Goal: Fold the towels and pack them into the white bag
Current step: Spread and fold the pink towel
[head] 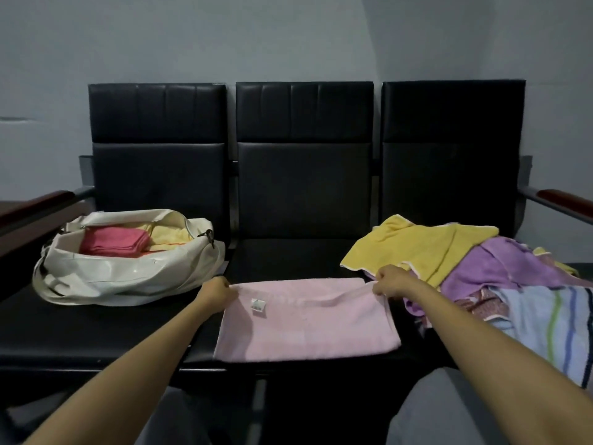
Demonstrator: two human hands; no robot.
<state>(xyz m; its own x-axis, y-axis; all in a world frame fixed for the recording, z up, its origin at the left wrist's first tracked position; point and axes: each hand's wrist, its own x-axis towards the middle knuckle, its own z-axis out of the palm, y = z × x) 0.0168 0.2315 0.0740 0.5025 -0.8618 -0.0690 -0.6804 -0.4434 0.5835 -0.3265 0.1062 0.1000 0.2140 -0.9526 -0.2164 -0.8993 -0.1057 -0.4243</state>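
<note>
- Grey trouser knees (pixel 449 412), mine, are lowest in view, in front of the black bench seat (pixel 96 332).
- Pink towel (pixel 305 322) lies flat on the middle seat and looks folded once already. Its near edge sits right at the seat's front lip. White label (pixel 258 305) faces up near the far left corner.
- Left hand (pixel 216 292) pinches the far left corner of the pink towel, fingers curled on the cloth.
- Right hand (pixel 393 281) pinches the far right corner, and the cloth puckers up toward it.
- Step, my read: about to bring the far edge toward me for the next fold.
- Risk: the right corner is drawn up more than the left, so the fold could land skewed and the corners might not meet.
- Risk: with the near edge at the lip, a hard pull toward me could slide the whole towel off the seat.
- Risk: my right hand is just beside the purple towel (pixel 497 268), so my knuckles could snag it and drag the pile over.
- Unfolded pile is on the right seat. Yellow towel (pixel 417 245) is at the back, the purple one lies in front of it, and the striped towel (pixel 545 322) is nearest me, running toward the front edge. It could slip.
- White bag (pixel 128 277) is on the left seat, slumped, with its mouth open. Inside are a red folded towel (pixel 114 240) and a pale yellow folded towel (pixel 170 236). The soft walls sag, so a towel going in may catch the rim.
- Black backrests (pixel 305 155) and the grey wall (pixel 288 36) are behind.
</note>
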